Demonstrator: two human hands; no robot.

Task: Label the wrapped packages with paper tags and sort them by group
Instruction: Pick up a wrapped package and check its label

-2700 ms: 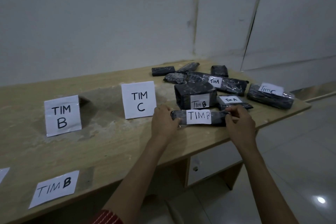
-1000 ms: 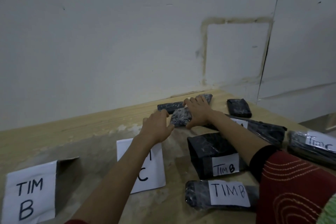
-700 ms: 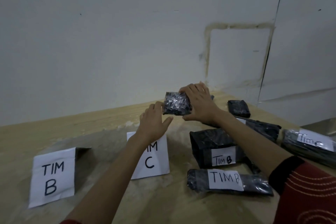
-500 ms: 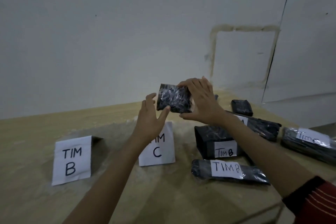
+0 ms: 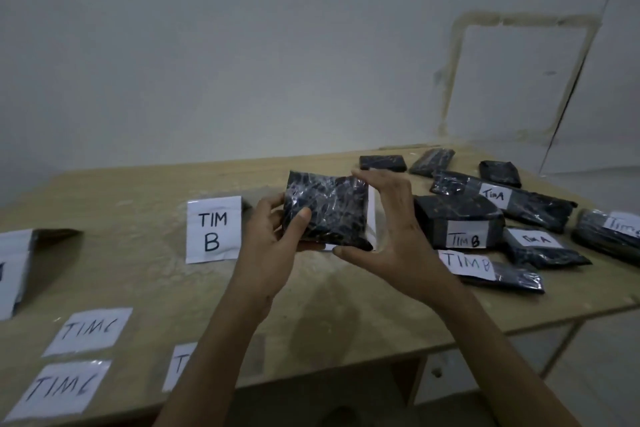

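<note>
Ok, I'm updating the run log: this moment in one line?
package: held up, no tag seen | left hand: grips it | right hand: holds right edge | loose tags: on table

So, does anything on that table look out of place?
Nothing looks damaged, but the pile on the right is unsorted: an A package and a B package lie jumbled together. The held package shows no tag.

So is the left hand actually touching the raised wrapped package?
Touching. The head view shows the left hand gripping the wrapped package, with its thumb pressed flat on the package's front face.
</note>
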